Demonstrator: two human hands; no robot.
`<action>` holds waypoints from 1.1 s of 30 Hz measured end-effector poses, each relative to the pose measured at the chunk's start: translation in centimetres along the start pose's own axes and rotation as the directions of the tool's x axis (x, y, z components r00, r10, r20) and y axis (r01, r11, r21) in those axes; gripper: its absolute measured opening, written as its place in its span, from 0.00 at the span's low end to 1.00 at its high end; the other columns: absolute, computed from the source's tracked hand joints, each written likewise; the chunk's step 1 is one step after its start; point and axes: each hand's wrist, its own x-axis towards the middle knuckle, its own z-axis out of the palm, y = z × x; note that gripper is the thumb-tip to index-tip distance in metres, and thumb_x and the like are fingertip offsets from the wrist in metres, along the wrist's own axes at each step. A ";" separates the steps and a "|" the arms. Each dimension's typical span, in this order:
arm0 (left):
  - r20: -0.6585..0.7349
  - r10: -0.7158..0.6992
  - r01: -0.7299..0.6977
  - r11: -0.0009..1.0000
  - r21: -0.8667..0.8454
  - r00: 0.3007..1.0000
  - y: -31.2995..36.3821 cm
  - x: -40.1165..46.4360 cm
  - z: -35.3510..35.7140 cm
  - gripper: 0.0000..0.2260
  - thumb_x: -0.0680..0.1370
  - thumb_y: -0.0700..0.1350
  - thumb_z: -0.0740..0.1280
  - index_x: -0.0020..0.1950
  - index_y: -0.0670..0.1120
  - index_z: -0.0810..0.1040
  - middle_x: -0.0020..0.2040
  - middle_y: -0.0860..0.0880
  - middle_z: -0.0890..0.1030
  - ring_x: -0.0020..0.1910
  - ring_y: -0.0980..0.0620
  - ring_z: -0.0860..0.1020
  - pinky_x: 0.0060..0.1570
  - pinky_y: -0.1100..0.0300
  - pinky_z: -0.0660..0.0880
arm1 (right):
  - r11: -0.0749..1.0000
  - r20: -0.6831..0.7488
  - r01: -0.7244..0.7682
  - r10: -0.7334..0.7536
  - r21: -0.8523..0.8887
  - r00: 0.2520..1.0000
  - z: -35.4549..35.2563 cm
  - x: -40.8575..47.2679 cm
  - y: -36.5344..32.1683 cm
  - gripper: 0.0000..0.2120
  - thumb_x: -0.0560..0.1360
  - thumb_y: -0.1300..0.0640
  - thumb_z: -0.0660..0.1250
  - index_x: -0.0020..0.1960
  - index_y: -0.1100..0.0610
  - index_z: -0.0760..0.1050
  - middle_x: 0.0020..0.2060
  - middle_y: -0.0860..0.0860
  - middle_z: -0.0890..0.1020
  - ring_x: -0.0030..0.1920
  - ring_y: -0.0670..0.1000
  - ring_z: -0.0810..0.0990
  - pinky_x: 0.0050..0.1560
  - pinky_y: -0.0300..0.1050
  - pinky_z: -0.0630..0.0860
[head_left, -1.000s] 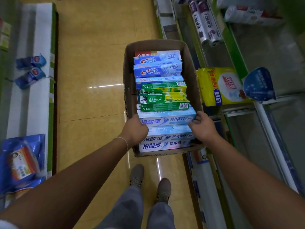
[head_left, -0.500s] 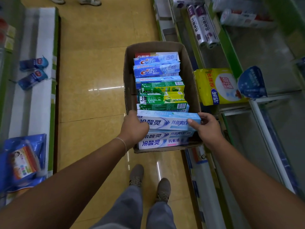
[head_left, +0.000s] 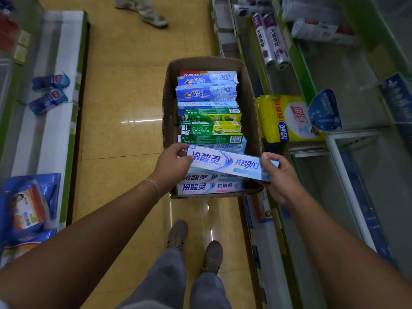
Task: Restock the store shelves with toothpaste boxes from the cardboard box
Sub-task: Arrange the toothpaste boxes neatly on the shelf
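While both hands lift it, a pale blue toothpaste box point(head_left: 225, 162) hangs tilted over the near end of the cardboard box point(head_left: 250, 108), its right end lower and jutting past the carton's right wall. The left hand point(head_left: 172, 166) grips the box's left end, fingers curled over the top edge and thumb underneath; the right hand point(head_left: 278, 175) pinches the right end, thumb on the printed face and fingers wrapped behind. The carton sits on the yellow tiled floor point(head_left: 124, 85) of an aisle, hard against the base of the right-hand shelves point(head_left: 356, 90). Inside it, more of the pale blue boxes point(head_left: 207, 186) lie along the near wall, green Darlie boxes point(head_left: 211, 130) fill the middle, and blue Crest boxes point(head_left: 206, 88) lie toward the far wall. On the right shelving, a yellow packet point(head_left: 287, 119) sits at the front edge just beside the carton, with rolls of plastic wrap point(head_left: 270, 41) farther along. Two small blue packs point(head_left: 49, 92) lie on the left shelf point(head_left: 55, 130). The person's own shoes point(head_left: 196, 244) stand on the floor below the carton, and another person's shoes point(head_left: 147, 12) show at the far end of the aisle
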 end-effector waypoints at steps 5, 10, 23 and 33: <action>0.013 0.014 -0.016 0.985 0.174 1.000 -2.7 2.2 -1.0 0.16 0.77 0.36 0.65 0.65 0.45 0.75 0.57 0.44 0.79 0.53 0.44 0.80 0.52 0.46 0.80 | 0.997 -0.003 0.037 -0.037 0.072 0.999 -1.7 -0.7 -1.3 0.04 0.75 0.53 0.69 0.48 0.51 0.75 0.37 0.49 0.84 0.40 0.51 0.82 0.35 0.46 0.79; 0.144 -0.049 -0.037 0.840 0.541 0.988 -4.9 4.1 -0.1 0.25 0.70 0.39 0.72 0.66 0.43 0.72 0.58 0.42 0.78 0.53 0.43 0.80 0.50 0.47 0.81 | 0.987 -0.024 0.060 -0.057 0.148 0.998 -2.9 -1.2 -2.5 0.02 0.76 0.55 0.68 0.48 0.51 0.75 0.38 0.50 0.83 0.41 0.52 0.82 0.34 0.44 0.80; 0.016 0.006 -0.014 0.809 0.588 1.000 -7.0 4.5 2.4 0.30 0.71 0.46 0.76 0.69 0.44 0.67 0.60 0.39 0.73 0.56 0.42 0.76 0.52 0.53 0.76 | 0.984 -0.007 0.063 -0.062 0.164 0.998 -3.6 -1.9 -2.4 0.08 0.71 0.52 0.70 0.48 0.52 0.76 0.43 0.52 0.82 0.40 0.49 0.83 0.37 0.43 0.81; -0.151 0.023 0.038 0.920 0.390 0.988 -6.2 2.9 2.3 0.21 0.75 0.49 0.73 0.63 0.40 0.73 0.55 0.43 0.80 0.52 0.44 0.80 0.51 0.51 0.79 | 0.986 -0.014 0.060 -0.059 0.152 0.998 -2.8 -2.1 -3.0 0.02 0.77 0.57 0.68 0.49 0.53 0.76 0.40 0.51 0.83 0.39 0.48 0.83 0.34 0.44 0.81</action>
